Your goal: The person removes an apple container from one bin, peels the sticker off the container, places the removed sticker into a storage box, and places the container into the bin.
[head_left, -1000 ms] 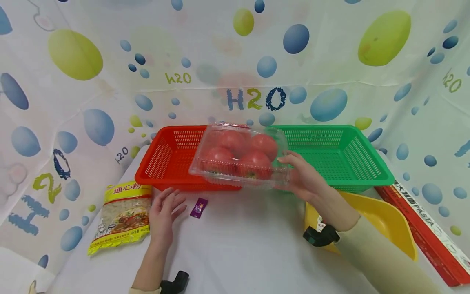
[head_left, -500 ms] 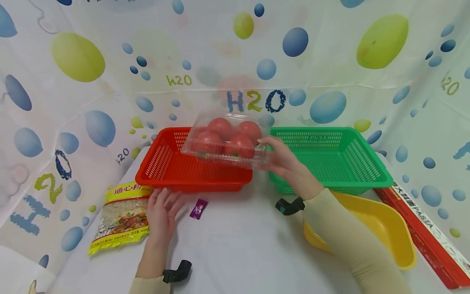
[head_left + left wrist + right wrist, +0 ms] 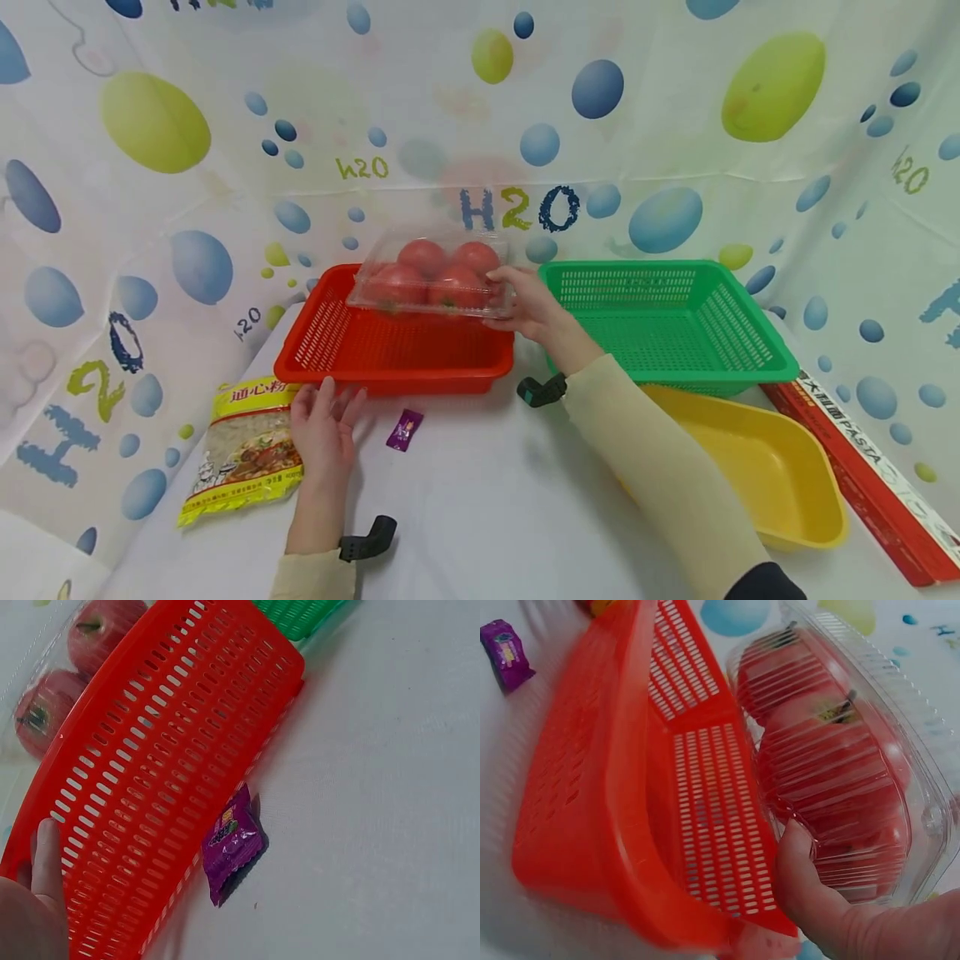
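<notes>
My right hand (image 3: 528,307) grips the right end of a clear plastic clamshell box (image 3: 431,275) that holds several red apples (image 3: 821,750). The box is tilted and held up over the back of a red perforated basket (image 3: 393,379). In the right wrist view, the thumb (image 3: 799,851) presses on the ribbed side of the box. My left hand (image 3: 324,429) is at the basket's front left corner, its fingers loosely extended; in the left wrist view, one finger (image 3: 48,859) lies against the basket wall (image 3: 142,772). A bag of macaroni (image 3: 243,450) lies beside that hand.
Right of the red basket stands a green perforated basket (image 3: 750,367). A yellow tub (image 3: 795,467) sits in front of it, partly behind the right sleeve. A long red pasta box (image 3: 862,492) lies at the far right. A small purple packet (image 3: 405,430) lies before the red basket.
My right hand has carried the clamshell box of apples left and back, over the red basket. The left hand has shifted slightly left and up, at the basket's front corner.
</notes>
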{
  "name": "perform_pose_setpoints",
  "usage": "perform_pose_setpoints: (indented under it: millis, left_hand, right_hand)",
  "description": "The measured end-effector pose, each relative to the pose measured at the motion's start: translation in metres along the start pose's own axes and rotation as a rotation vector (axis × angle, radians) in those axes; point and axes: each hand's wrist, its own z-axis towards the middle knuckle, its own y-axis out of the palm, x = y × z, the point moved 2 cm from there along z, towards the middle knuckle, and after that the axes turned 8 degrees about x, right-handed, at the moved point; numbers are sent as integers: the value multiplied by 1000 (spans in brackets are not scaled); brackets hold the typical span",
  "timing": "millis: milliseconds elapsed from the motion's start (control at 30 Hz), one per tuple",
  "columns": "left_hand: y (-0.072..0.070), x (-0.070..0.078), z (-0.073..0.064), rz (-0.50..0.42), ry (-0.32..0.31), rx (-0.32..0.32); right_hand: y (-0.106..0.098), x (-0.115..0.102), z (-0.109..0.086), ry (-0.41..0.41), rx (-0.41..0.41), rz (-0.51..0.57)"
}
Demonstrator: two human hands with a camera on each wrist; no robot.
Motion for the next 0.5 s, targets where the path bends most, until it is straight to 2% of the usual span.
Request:
perform_pose_setpoints:
  millis: [167, 500]
  left_hand:
    - [5, -1, 1, -52, 10, 23]
    - [7, -2, 4, -80, -1, 61]
  right_hand:
    - [15, 5, 14, -28, -25, 3]
    - [35, 24, 38, 60, -9, 10]
